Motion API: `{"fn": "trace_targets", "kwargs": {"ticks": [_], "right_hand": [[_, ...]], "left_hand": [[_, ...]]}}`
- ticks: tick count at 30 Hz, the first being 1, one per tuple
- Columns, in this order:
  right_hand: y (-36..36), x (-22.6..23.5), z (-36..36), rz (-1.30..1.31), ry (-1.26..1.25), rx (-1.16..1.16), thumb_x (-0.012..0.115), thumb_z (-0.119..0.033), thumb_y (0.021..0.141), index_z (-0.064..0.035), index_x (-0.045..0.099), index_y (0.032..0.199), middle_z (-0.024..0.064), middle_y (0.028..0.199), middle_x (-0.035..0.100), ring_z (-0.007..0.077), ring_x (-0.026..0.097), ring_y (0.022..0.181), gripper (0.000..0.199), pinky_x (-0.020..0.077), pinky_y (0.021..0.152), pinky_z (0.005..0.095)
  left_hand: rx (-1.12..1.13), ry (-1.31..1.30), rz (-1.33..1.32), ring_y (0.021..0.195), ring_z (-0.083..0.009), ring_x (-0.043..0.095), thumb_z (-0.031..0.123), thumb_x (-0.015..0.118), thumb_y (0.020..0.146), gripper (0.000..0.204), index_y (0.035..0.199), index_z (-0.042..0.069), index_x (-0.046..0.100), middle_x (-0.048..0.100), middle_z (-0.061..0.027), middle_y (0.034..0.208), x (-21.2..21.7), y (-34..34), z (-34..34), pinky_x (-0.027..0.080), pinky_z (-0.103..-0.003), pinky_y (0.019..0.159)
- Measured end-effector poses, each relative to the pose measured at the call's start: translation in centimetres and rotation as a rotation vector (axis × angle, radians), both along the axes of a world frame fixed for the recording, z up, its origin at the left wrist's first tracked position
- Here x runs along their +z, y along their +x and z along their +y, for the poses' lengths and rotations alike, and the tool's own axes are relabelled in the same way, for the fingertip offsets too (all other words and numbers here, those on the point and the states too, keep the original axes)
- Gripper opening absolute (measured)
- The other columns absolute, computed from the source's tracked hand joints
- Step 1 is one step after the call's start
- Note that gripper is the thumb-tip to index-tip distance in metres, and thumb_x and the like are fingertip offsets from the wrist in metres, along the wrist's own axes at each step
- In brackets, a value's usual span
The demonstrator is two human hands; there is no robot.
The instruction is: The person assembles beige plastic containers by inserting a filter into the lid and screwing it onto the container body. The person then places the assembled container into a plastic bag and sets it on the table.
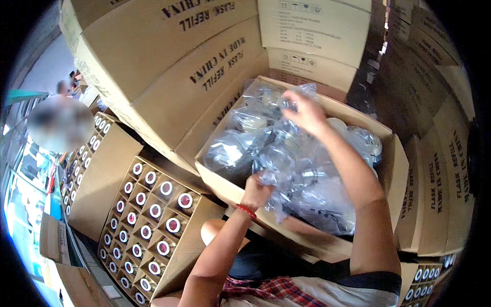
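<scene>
A large open carton (391,169) in front of me is filled with clear plastic bags (307,169). Rounded, shiny items show dimly through the film, and I cannot make out their kind. At the carton's near left edge, my left hand (257,192) is closed on a gathered bit of a clear plastic bag; a red bracelet circles that wrist. My right hand (307,113) reaches across to the far side of the carton. Its slightly blurred fingers curl in on crumpled plastic film.
On the left stands a divided carton (153,210) holding several white-rimmed, round-topped pieces in its cells. Tall stacked cartons (169,66) rise behind the open one, and more cartons (434,174) stand at right. A blurred person (61,120) is at far left.
</scene>
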State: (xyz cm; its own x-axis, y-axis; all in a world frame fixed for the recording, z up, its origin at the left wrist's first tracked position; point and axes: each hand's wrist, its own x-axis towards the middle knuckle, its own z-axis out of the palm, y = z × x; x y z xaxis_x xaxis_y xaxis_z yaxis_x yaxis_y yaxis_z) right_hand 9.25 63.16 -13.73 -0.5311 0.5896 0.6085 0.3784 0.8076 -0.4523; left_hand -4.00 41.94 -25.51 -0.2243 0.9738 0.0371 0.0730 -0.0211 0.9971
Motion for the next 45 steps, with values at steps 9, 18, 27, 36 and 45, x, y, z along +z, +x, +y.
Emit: {"fn": "trace_targets", "kwargs": {"ticks": [9,18,27,36,45], "right_hand": [[-1.2,-5.5,11.7,-0.255,0.007,-0.23,0.064,-0.023,0.084,-0.0083,0.064,0.088,0.0105,0.107,0.064,0.0313,0.058,0.102,0.015,0.0456,0.09,0.0412],[-13.9,-5.5,9.1,-0.646,-0.448,0.005,0.066,-0.077,0.064,-0.0111,0.019,0.151,0.0197,0.157,0.013,0.0381,0.014,0.145,0.119,0.0176,0.115,0.0534],[-15.7,-9.4,13.0,-0.873,-0.319,-0.238,0.069,-0.031,0.08,-0.0128,0.054,0.131,0.0171,0.127,0.058,0.0314,0.059,0.112,0.056,0.0458,0.095,0.046],[-8.8,-5.4,15.1,0.618,-0.908,0.156,0.061,-0.009,0.087,-0.0027,0.065,0.112,0.0068,0.102,0.068,0.0197,0.065,0.089,0.026,0.0517,0.077,0.0345],[-5.6,2.4,13.6,0.651,-0.455,-0.059,0.059,-0.012,0.089,-0.0019,0.064,0.107,0.0107,0.093,0.068,0.0164,0.065,0.081,0.022,0.0524,0.072,0.0319]], "left_hand": [[0.332,0.063,-0.147,0.093,-0.0182,0.06,-0.012,0.06,0.075,0.073,0.14,0.001,0.03,0.061,-0.011,0.109,1.4,-6.6,1.6,0.05,-0.027,0.077],[0.244,-0.397,0.636,0.1,-0.0443,0.061,0.02,0.066,0.076,0.07,0.136,0.002,0.035,0.063,-0.0298,0.106,1.4,-8.4,4.8,0.049,-0.045,0.087],[0.173,-0.513,0.721,0.094,-0.0401,0.065,0.019,0.064,0.076,0.074,0.137,-0.005,0.028,0.065,-0.0282,0.098,3.9,-9.0,5.9,0.053,-0.045,0.079],[0.308,-0.414,0.698,0.094,-0.0376,0.064,0.022,0.067,0.078,0.051,0.12,0.0,0.048,0.066,-0.0224,0.1,1.4,-9.9,5.4,0.053,-0.044,0.082],[0.29,-0.412,0.866,0.092,-0.0367,0.066,0.023,0.06,0.082,0.026,0.103,0.008,0.066,0.064,-0.0225,0.108,2.9,-7.9,5.3,0.054,-0.044,0.08]]}}
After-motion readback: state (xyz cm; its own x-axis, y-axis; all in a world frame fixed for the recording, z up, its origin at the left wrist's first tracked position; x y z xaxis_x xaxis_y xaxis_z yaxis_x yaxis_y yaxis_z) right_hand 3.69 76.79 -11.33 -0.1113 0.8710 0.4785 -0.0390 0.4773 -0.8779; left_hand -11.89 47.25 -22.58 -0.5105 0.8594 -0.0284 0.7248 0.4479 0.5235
